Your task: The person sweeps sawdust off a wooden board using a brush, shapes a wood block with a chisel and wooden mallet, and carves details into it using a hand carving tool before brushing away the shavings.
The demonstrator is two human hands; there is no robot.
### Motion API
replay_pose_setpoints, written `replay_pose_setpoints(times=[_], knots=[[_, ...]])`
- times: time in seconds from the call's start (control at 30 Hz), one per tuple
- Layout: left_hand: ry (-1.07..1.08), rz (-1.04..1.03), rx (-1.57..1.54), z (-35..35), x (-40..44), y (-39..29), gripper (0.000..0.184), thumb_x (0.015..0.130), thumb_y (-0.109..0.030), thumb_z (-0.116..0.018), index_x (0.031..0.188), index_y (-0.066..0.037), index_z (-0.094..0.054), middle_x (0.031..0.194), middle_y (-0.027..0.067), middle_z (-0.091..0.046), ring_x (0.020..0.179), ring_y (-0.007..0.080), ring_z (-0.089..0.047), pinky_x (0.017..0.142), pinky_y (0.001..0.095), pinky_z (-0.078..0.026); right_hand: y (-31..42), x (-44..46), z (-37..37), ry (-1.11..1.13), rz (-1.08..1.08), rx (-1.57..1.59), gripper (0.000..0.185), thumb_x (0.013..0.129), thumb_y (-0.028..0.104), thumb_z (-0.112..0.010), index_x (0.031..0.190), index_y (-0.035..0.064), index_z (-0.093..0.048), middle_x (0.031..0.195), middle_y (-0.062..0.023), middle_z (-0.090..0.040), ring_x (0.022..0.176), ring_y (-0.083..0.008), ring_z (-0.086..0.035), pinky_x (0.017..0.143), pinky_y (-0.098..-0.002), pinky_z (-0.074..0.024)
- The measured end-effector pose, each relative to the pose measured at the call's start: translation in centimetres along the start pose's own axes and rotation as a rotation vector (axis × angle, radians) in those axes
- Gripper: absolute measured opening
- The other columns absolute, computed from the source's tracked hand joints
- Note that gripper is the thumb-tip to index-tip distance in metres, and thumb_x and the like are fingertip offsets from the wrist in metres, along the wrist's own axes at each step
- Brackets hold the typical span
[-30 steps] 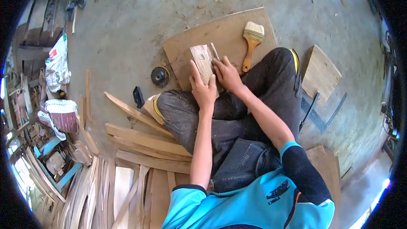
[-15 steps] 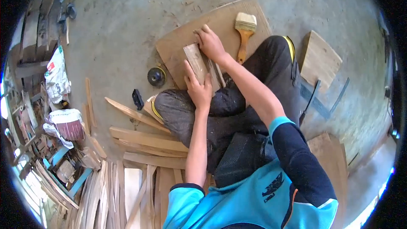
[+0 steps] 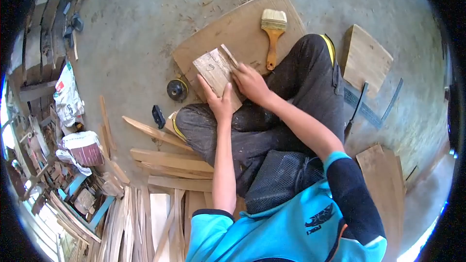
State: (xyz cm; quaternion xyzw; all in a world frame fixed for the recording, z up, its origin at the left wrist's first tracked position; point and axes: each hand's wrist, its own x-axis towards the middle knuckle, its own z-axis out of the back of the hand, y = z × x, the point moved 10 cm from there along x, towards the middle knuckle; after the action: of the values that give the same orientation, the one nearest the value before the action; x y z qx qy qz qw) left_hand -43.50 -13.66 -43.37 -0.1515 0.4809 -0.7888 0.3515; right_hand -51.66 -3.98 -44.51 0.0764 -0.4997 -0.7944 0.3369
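Observation:
A rough, pale wooden block [image 3: 209, 66] is held tilted over my lap, its wide face turned up. My left hand [image 3: 220, 105] grips its lower left part, a finger along the edge and the thumb on the face. At the block's right side, my right hand [image 3: 252, 85] has its fingers curled around a thin wooden strip [image 3: 228, 55]. The strip lies along the block's right edge; whether the two are joined I cannot tell. A flat brown board [image 3: 194, 43] is on the floor beneath, with a wide paintbrush [image 3: 273, 34] on it.
Left of the board sit a round black disc-shaped item [image 3: 177, 90] and a small black piece [image 3: 158, 116]. Wooden strips [image 3: 170, 160] lie by my left knee. To the right are a wooden slab [image 3: 367, 60], a metal square [image 3: 376, 116] and a dark, thin-bladed tool [image 3: 357, 109].
The block has turned so that more of its wide face shows. My right hand has come down and right from the block's far end to its right side.

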Motion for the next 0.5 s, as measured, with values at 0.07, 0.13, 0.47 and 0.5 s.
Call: replay_pose_setpoints(times=[0.07,0.13,0.47,0.5], knots=[[0.028,0.004,-0.004,-0.3,-0.1,-0.2,0.079,0.069,-0.01,-0.062,0.13,-0.002,-0.011,0.132,0.0214,-0.02,0.122,0.0308,-0.022,0.099,0.0345,-0.019,-0.8,5.5,-0.7,-0.122,0.039,-0.144,0.008,0.07,0.006,-0.05,0.074,-0.0002,-0.053,0.085,-0.0145,-0.049,0.075,-0.0297,-0.049,0.067,-0.0377,-0.0416],[0.048,0.037,0.019,-0.3,-0.2,-0.3,0.079,0.069,-0.011,-0.062,0.13,-0.002,-0.012,0.132,0.02,-0.021,0.121,0.0311,-0.023,0.099,0.034,-0.019,-1.2,8.2,-1.3,-0.088,0.036,-0.19,0.007,0.07,0.006,-0.05,0.072,-0.0003,-0.052,0.083,-0.0146,-0.048,0.074,-0.0299,-0.049,0.066,-0.0377,-0.0415],[0.052,0.065,-0.284,-0.1,-0.1,-2.0,0.079,0.068,-0.003,-0.061,0.131,-0.004,-0.013,0.132,0.0149,-0.024,0.117,0.0229,-0.029,0.096,0.0307,-0.024,1.0,4.3,2.8,-0.095,-0.027,0.038,0.014,0.079,0.013,-0.048,0.084,0.0007,-0.054,0.077,-0.0161,-0.047,0.071,-0.0335,-0.05,0.062,-0.038,-0.0417],[0.123,0.018,-0.268,-0.4,-0.7,-2.7,0.08,0.067,-0.002,-0.062,0.131,-0.004,-0.015,0.131,0.0135,-0.025,0.117,0.0221,-0.029,0.096,0.0304,-0.024,1.3,6.1,3.5,-0.105,-0.013,0.034,0.014,0.079,0.013,-0.048,0.084,0.0007,-0.054,0.077,-0.0161,-0.047,0.071,-0.0335,-0.05,0.062,-0.038,-0.0417]])
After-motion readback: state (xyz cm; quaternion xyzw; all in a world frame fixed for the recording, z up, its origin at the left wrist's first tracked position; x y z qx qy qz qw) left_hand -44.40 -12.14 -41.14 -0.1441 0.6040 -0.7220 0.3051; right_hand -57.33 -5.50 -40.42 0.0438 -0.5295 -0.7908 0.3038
